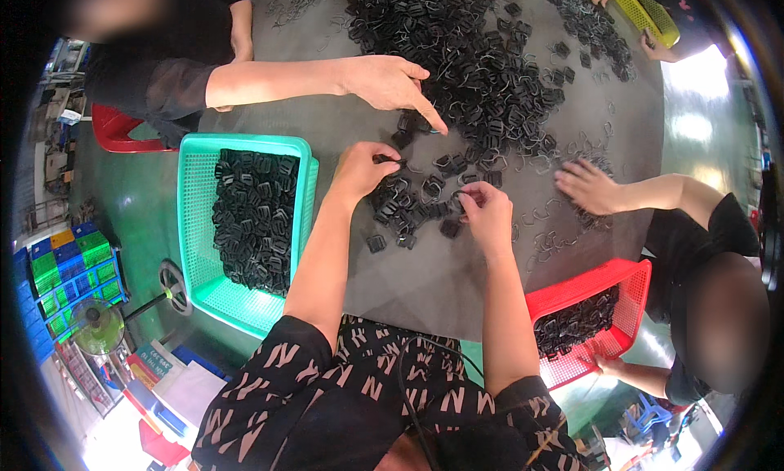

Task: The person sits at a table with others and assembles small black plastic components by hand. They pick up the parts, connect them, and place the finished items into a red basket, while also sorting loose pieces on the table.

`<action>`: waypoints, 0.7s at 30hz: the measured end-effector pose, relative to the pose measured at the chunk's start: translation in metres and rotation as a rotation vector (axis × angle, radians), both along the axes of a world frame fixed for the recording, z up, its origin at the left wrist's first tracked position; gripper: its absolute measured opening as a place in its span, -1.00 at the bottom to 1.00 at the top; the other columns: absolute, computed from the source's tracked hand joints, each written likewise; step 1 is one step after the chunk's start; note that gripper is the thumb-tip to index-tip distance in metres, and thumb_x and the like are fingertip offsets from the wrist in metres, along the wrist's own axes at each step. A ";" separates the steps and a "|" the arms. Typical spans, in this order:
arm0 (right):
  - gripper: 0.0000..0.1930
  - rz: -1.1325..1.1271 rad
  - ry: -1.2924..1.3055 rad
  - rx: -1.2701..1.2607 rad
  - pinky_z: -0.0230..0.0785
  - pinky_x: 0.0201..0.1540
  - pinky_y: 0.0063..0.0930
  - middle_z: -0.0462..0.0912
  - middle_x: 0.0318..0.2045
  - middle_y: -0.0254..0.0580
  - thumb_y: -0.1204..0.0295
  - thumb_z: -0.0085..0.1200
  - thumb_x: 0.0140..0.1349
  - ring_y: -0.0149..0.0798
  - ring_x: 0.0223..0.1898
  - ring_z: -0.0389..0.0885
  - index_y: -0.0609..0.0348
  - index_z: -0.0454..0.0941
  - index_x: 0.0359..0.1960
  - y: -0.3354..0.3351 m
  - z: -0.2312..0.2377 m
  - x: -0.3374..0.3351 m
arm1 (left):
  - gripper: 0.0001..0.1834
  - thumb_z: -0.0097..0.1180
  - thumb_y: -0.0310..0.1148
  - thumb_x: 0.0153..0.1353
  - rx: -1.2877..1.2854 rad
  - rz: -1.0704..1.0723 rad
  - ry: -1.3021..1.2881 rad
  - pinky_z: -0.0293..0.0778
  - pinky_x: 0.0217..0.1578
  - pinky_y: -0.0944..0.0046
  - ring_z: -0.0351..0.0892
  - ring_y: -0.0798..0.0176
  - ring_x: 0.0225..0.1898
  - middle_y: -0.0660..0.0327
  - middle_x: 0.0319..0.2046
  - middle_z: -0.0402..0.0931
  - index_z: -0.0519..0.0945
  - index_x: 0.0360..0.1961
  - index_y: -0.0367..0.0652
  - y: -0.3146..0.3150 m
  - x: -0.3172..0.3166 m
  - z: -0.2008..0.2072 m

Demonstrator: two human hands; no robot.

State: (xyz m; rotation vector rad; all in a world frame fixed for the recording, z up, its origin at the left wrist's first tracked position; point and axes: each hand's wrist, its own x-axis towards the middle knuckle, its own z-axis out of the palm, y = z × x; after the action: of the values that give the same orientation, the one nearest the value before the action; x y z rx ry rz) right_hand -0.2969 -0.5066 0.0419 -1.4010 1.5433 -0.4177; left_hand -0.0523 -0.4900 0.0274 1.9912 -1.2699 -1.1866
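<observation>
My left hand (pixel 364 171) is closed in a pinch on a small black plastic buckle (pixel 387 157) above the grey table. My right hand (pixel 487 215) has its thumb and forefinger pressed together at the right edge of a small group of buckles (pixel 400 211); a dark bit shows at the fingertips, too small to make out. These loose buckles lie between my hands, several with thin metal wire loops. Beyond them spreads a large heap of the same black buckles (pixel 465 71). A co-worker's hand (pixel 392 83) reaches in from the left, one finger extended over the heap's near edge.
A teal basket (pixel 189 226) of black buckles stands left of my arm, a red basket (pixel 641 308) of them at right. Another person's hand (pixel 590 187) rests over wire loops (pixel 555 241) on the table (pixel 408 287). A yellow basket (pixel 645 14) is at far right.
</observation>
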 end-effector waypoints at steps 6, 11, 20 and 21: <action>-0.88 -0.309 -0.512 0.310 0.49 -0.47 -0.57 0.59 -0.43 -0.26 0.54 0.06 0.19 -0.41 -0.51 0.56 0.32 0.57 -0.27 -0.010 -0.012 -0.020 | -0.74 0.21 -0.55 -0.01 0.050 0.145 0.491 0.43 -0.43 0.39 0.50 0.42 -0.49 0.22 -0.51 0.56 0.60 -0.21 -0.18 0.001 -0.012 0.021; -0.73 -0.484 -0.650 0.440 0.46 -0.45 -0.42 0.58 -0.46 -0.21 0.35 0.19 0.08 -0.31 -0.47 0.58 0.26 0.52 -0.25 -0.021 -0.056 -0.078 | -0.67 0.34 -0.38 -0.08 -0.127 -0.014 0.181 0.45 -0.38 0.28 0.56 0.26 -0.46 0.20 -0.49 0.58 0.57 -0.24 -0.15 -0.005 -0.035 0.018; -0.65 0.030 0.538 -0.292 0.41 -0.22 -0.27 0.58 -0.23 -0.07 0.30 0.25 0.03 -0.09 -0.26 0.58 0.19 0.47 -0.20 -0.028 -0.050 -0.028 | -0.74 0.27 -0.36 0.00 -0.290 -0.313 -0.232 0.44 -0.27 0.01 0.55 -0.08 -0.22 0.08 -0.31 0.59 0.51 -0.27 -0.08 -0.029 -0.082 -0.017; -0.69 0.025 0.400 -0.194 0.41 -0.30 -0.33 0.58 -0.25 -0.09 0.36 0.22 0.03 -0.13 -0.32 0.59 0.19 0.46 -0.22 -0.031 -0.050 -0.030 | -0.73 0.27 -0.38 0.01 -0.229 -0.369 -0.265 0.46 -0.27 0.05 0.57 -0.02 -0.23 0.10 -0.30 0.60 0.50 -0.24 -0.08 -0.033 -0.080 -0.012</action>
State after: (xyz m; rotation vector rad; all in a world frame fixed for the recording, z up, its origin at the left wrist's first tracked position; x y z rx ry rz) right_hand -0.3270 -0.5376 -0.0084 -1.7307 1.8401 -0.2878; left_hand -0.1327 -0.5227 0.0155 1.8373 -1.8797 -0.8980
